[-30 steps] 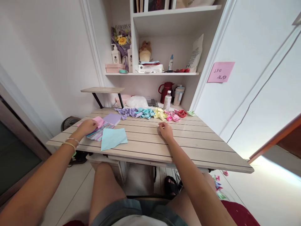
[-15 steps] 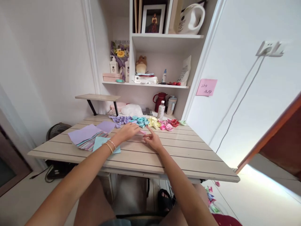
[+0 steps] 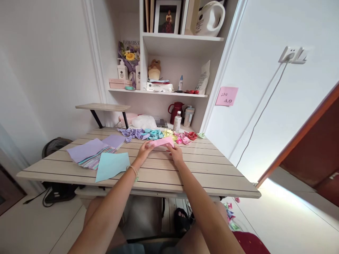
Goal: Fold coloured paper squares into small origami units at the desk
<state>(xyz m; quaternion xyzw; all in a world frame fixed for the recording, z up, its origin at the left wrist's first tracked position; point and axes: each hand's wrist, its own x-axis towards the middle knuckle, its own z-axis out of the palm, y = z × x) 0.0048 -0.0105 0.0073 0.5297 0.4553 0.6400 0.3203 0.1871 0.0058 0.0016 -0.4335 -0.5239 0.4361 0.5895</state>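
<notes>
A pink paper sheet is held just above the wooden table, folded or tilted. My left hand pinches its left end and my right hand pinches its right end. A light blue sheet lies flat to the left. Beside it sits a stack of coloured paper with purple sheets on top. A row of folded paper pieces in purple, blue, yellow, pink and red runs along the far side of the table.
Behind the row stand a red jug, a small bottle and a cup. A small raised shelf sits at the back left. Wall shelves above hold bottles and boxes. Folded pieces lie on the floor at the right.
My left hand left the paper stack with a pink sheet and met my right hand at the table's middle. Both hands now hold the sheet. The camera tilted up and shifted.
</notes>
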